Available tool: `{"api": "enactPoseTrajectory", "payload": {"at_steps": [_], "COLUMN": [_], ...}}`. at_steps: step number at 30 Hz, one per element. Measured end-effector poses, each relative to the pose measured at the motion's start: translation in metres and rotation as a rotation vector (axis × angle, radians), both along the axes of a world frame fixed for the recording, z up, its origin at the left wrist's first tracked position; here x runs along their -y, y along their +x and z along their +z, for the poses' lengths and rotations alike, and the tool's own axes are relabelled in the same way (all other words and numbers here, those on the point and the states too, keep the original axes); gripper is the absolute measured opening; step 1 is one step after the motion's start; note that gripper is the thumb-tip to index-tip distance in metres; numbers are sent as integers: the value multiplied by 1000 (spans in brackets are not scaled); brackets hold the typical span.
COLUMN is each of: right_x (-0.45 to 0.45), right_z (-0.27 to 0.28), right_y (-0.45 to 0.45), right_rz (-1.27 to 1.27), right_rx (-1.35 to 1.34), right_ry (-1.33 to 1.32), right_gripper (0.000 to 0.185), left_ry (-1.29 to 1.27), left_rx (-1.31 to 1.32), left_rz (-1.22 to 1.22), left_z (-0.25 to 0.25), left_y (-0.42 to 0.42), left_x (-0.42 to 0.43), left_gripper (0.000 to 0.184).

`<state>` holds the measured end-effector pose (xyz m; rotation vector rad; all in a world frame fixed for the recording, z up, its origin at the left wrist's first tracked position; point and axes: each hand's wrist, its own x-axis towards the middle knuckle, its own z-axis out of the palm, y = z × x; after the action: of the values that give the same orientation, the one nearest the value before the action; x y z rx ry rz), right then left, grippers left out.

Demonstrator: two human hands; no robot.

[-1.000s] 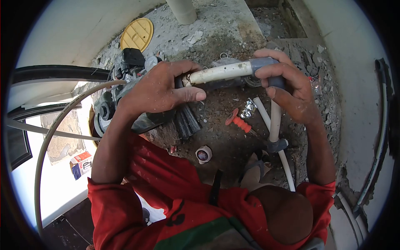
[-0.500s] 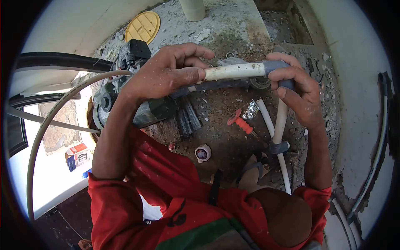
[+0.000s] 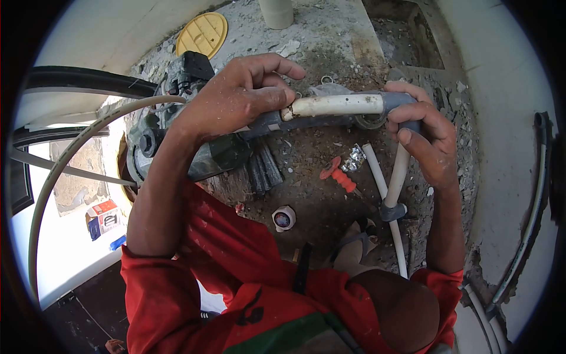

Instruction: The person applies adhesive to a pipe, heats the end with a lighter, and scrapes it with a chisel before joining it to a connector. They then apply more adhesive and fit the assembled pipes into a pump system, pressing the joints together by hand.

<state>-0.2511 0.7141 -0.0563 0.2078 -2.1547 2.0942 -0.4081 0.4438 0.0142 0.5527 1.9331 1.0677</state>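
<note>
My right hand [image 3: 433,133] is closed around the grey elbow fitting [image 3: 396,101] of a pipe assembly. From the elbow, a short dirty white pipe [image 3: 339,105] points left, and a longer pipe [image 3: 400,168] runs down to a grey tee fitting [image 3: 391,212]. Beside the short pipe's free left end is my left hand [image 3: 253,88], fingers apart and thumb tip at the end's edge; whether it touches cannot be made out. Behind the short pipe, partly covered, a grey pipe [image 3: 274,125] extends from the green-grey pump [image 3: 203,156].
On the dirt floor lie an orange-handled tool [image 3: 343,178], crumpled foil [image 3: 354,158], a thin white pipe [image 3: 375,168] and a small round container [image 3: 283,218]. A yellow lid [image 3: 202,35] rests at the back. A curved hose [image 3: 76,150] arcs at left; a small box [image 3: 103,218] stands nearby.
My left thumb has come off the short pipe's surface to its end. My right hand and the elbow have shifted slightly right and down.
</note>
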Motion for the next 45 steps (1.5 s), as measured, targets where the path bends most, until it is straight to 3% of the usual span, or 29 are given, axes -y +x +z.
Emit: {"api": "enactPoseTrajectory", "payload": {"at_steps": [16, 19, 22, 25, 29, 32, 35, 45], "right_x": [-1, 0, -1, -1, 6, 10, 10, 13], "right_z": [0, 0, 0, -4, -6, -2, 5, -2], "right_y": [0, 0, -1, 0, 1, 4, 4, 2], "right_rz": [1, -13, -8, 11, -61, -87, -107, -124], "right_rx": [17, 3, -11, -69, -141, -60, 95, 51], "right_ry": [19, 23, 34, 38, 57, 18, 200, 293], "right_gripper": [21, 21, 20, 23, 33, 42, 45, 48], "left_ry": [-54, -82, -53, -95, -300, -326, -357, -590], "left_rx": [-12, 137, 32, 77, -687, -948, -870, -868], "left_rz": [56, -36, -252, -298, -413, -431, -417, -389], "left_z": [0, 0, 0, 8, 9, -6, -7, 1], "left_y": [-2, -9, -13, -7, 23, 28, 27, 34], "left_x": [-3, -3, -3, -6, -23, -18, -18, -27], "left_gripper": [28, 26, 27, 29, 30, 26, 20, 16]}}
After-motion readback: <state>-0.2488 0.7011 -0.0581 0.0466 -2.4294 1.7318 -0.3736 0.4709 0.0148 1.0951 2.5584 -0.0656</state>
